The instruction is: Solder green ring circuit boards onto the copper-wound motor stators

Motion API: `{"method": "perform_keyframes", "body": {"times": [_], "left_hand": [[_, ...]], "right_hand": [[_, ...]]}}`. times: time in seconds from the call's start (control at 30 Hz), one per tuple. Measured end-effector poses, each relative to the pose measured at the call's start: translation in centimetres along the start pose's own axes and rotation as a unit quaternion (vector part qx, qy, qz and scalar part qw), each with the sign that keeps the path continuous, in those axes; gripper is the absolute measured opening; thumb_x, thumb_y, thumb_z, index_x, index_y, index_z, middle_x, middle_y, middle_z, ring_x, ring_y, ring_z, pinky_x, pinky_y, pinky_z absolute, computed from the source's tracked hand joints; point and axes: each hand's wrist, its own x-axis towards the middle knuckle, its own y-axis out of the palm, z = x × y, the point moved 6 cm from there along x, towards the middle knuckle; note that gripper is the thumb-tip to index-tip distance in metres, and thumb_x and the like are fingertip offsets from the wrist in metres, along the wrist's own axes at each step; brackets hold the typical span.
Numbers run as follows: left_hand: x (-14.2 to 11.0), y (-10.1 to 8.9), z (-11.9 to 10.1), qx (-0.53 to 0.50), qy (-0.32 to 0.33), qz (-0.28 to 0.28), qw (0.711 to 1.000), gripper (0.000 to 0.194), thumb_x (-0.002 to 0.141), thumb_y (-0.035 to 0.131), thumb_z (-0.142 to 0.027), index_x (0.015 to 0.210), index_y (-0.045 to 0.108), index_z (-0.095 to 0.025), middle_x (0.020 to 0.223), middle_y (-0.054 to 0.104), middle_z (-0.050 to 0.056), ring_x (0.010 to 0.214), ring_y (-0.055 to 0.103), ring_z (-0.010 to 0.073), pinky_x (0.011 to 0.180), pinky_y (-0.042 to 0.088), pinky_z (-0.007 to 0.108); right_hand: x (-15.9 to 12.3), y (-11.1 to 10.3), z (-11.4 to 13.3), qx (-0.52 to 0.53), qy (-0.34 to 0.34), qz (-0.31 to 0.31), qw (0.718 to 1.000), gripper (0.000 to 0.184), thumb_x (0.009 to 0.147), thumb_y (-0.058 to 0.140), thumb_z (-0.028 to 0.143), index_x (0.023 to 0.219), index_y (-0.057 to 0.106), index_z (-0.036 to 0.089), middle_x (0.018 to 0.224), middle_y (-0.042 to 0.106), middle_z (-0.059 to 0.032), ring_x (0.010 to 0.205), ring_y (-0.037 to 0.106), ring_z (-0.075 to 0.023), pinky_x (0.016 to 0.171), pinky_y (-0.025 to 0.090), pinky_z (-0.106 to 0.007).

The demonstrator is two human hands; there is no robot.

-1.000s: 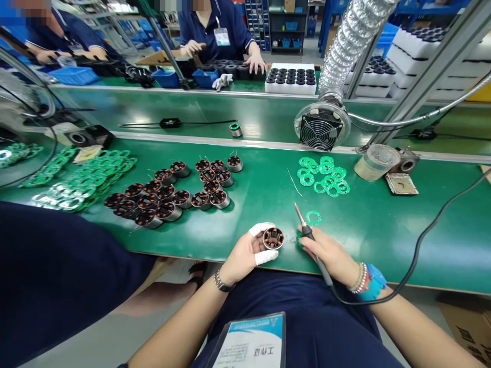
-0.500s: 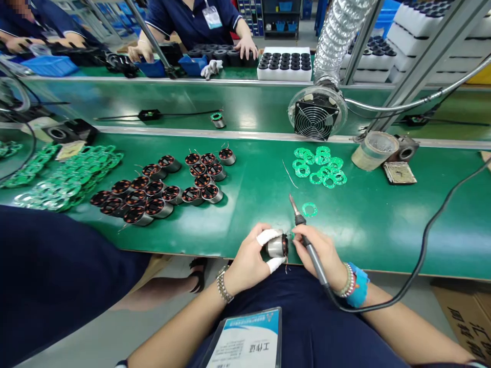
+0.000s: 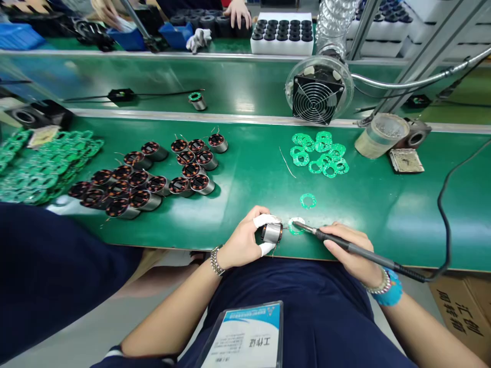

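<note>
Stator of silver steel with copper windings (image 3: 272, 233), held between the white-taped fingers (image 3: 264, 221) of your left hand (image 3: 241, 240) at the edge of the green bench (image 3: 364, 204). Your right hand (image 3: 355, 250) grips a slim black soldering iron (image 3: 330, 236), its tip on a green ring-shaped circuit board (image 3: 296, 230).

Both arms angled inward from the lower corners of the view, the left forearm (image 3: 172, 317) and the right forearm (image 3: 425, 327) converging in front of the torso. The left hand (image 3: 241, 240) was curled shut, with 2 fingers (image 3: 263, 221) bound in white tape. The right hand (image 3: 351, 250) held a loose, closed grip, palm turned inward. The 2 hands were near each other, not touching.
</note>
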Motion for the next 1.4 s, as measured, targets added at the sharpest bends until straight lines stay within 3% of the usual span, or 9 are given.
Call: {"method": "perform_keyframes", "body": {"times": [0.17, 0.97, 1.4], "left_hand": [[0.01, 0.1, 0.07, 0.001, 0.0, -0.001, 1.0, 0.045, 0.063, 0.064, -0.008, 0.104, 0.053, -0.02, 0.099, 0.048, 0.005, 0.09, 0.053, 0.0173, 0.08, 0.047, 0.032], [0.09, 0.31, 0.29, 0.005, -0.004, -0.011, 1.0, 0.045, 0.063, 0.066, -0.011, 0.105, 0.053, -0.021, 0.1, 0.047, 0.005, 0.09, 0.053, 0.0173, 0.08, 0.048, 0.034], [0.07, 0.34, 0.27, 0.0, 0.001, -0.011, 1.0, 0.046, 0.062, 0.066, -0.008, 0.105, 0.053, -0.02, 0.099, 0.047, 0.005, 0.088, 0.053, 0.0163, 0.079, 0.048, 0.032]], "right_hand": [[-0.05, 0.5, -0.72, 0.019, 0.038, 0.028, 0.999, 0.015, 0.085, 0.055, 0.028, 0.092, 0.066, 0.021, 0.088, 0.07, -0.0037, 0.08, 0.066, -0.0176, 0.072, 0.054, -0.029], [0.25, 0.77, -0.39, 0.017, 0.032, 0.053, 0.998, 0.017, 0.085, 0.055, 0.029, 0.093, 0.067, 0.021, 0.087, 0.07, -0.0046, 0.081, 0.066, -0.0186, 0.075, 0.054, -0.031], [-0.22, -0.16, -0.74, 0.019, 0.031, 0.007, 0.999, 0.016, 0.084, 0.057, 0.026, 0.097, 0.066, 0.022, 0.089, 0.069, -0.0039, 0.081, 0.065, -0.0185, 0.071, 0.054, -0.03]]}}
